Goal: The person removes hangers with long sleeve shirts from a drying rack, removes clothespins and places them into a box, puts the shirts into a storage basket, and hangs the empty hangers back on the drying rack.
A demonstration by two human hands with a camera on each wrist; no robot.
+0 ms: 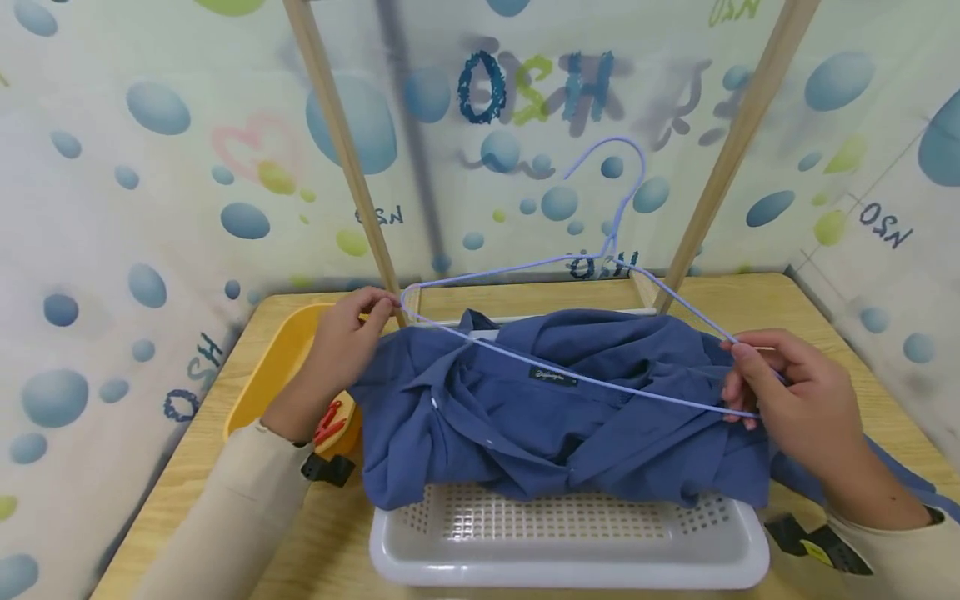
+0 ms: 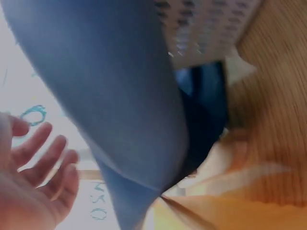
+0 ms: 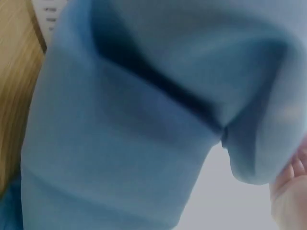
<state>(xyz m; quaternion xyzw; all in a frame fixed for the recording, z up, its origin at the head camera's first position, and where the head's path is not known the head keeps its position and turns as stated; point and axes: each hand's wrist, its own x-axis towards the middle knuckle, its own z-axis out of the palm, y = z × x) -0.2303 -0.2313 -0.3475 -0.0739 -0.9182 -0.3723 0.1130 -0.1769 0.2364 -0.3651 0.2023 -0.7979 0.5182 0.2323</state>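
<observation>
A pale lilac wire hanger (image 1: 600, 258) is held level above a crumpled blue shirt (image 1: 555, 408). My left hand (image 1: 352, 333) pinches the hanger's left corner. My right hand (image 1: 780, 383) pinches its right corner and lower wire. The shirt lies heaped over the back of a white perforated basket (image 1: 570, 542). In the left wrist view blurred blue cloth (image 2: 120, 96) fills the frame beside my fingers (image 2: 43, 163). The right wrist view is almost all blue cloth (image 3: 144, 120), with a bit of my hand (image 3: 292, 191) at the lower right.
A yellow tray (image 1: 277, 367) with something red in it sits left of the shirt on the wooden table (image 1: 840, 317). Two wooden poles (image 1: 345, 150) of a rack rise behind. Bubble-patterned sheets wall in the table on three sides.
</observation>
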